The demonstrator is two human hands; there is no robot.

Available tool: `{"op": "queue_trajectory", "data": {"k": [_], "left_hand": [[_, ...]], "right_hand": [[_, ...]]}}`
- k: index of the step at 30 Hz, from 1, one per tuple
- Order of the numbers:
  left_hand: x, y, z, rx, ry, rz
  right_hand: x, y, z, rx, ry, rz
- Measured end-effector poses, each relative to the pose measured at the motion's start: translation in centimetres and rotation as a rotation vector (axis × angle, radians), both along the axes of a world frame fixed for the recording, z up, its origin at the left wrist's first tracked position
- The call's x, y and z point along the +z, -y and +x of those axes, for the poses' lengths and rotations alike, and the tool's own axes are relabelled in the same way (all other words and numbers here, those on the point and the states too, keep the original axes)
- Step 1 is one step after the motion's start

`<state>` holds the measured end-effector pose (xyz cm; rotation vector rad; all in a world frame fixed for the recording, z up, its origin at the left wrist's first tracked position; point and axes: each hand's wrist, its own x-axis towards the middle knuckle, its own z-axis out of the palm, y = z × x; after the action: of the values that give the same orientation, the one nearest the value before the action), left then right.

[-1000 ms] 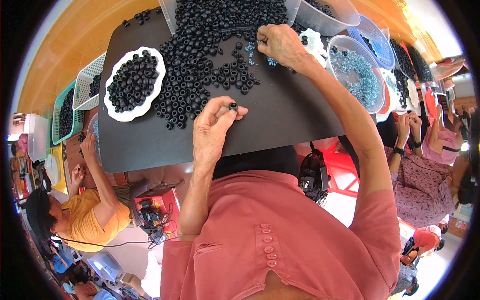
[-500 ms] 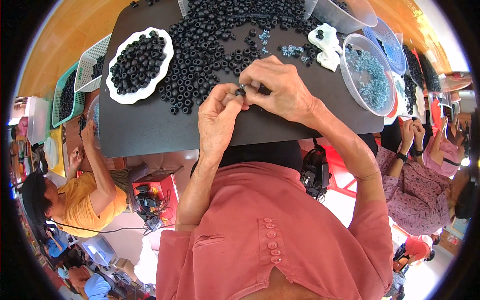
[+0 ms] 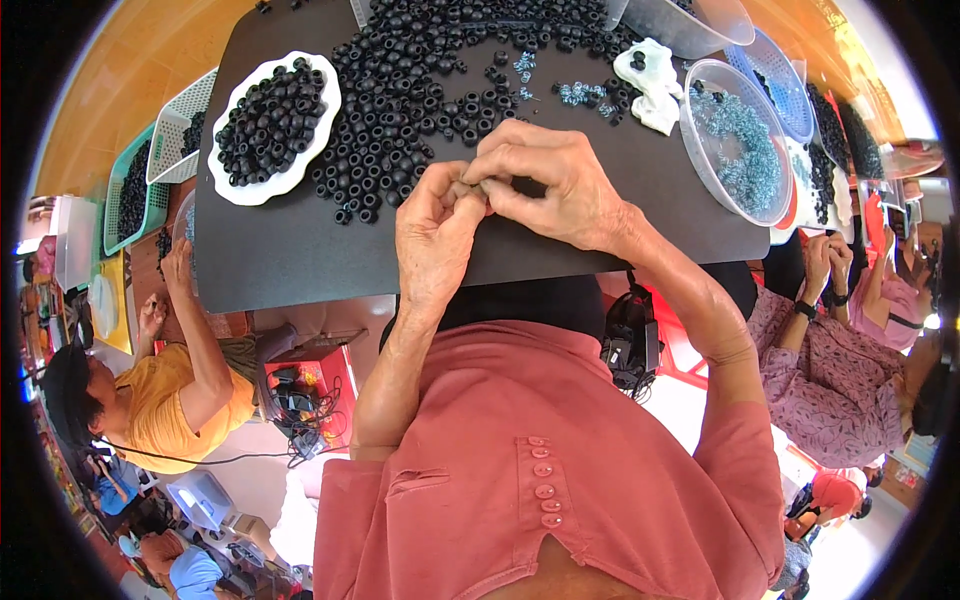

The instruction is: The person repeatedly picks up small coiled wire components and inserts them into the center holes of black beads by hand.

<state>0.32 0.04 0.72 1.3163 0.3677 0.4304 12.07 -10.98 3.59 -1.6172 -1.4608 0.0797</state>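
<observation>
My left hand (image 3: 436,235) and my right hand (image 3: 551,188) meet above the table's near edge, fingertips pinched together. Half a second ago a black bead with a hole showed in the left fingertips; now the fingers cover it. Whatever the right fingertips pinch is too small and hidden to make out. Just beyond the hands spreads a large heap of black beads (image 3: 385,130). A white scalloped plate (image 3: 328,100) piled with the same beads stands left. To the right, a clear round tub (image 3: 697,160) holds small pale-blue translucent pieces (image 3: 745,165).
The dark table (image 3: 290,265) carries a few loose blue pieces (image 3: 580,94) and a crumpled white cloth (image 3: 655,85). A clear box (image 3: 690,30) and a blue basket (image 3: 790,105) are at the far right. Co-workers sit left and right; green and white baskets (image 3: 155,215) stand left.
The fingertips have closed together over the black bead, which no longer shows. The right hand has shifted slightly nearer. The plate and heap appear slightly farther left in view.
</observation>
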Motion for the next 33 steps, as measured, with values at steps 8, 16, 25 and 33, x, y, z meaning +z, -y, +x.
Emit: {"op": "queue_trajectory", "data": {"k": [8, 16, 25, 33], "left_hand": [[0.1, -0.4, -0.2, -0.083, 0.015, 0.018], [-0.1, -0.4, -0.2, -0.087, 0.013, -0.019], [-0.2, -0.5, -0.5, -0.106, -0.011, -0.051], [-0.3, -0.6, -0.5, -0.129, -0.017, -0.065]], "right_hand": [[-2.4, -0.4, -1.5, -0.192, -0.607, 0.073], [-0.9, -3.0, 3.6, -0.375, -0.099, 0.027], [-1.1, -6.1, 6.9, -0.128, 0.346, -0.332], [-0.1, -7.3, 6.4, -0.180, 0.396, -0.548]]}}
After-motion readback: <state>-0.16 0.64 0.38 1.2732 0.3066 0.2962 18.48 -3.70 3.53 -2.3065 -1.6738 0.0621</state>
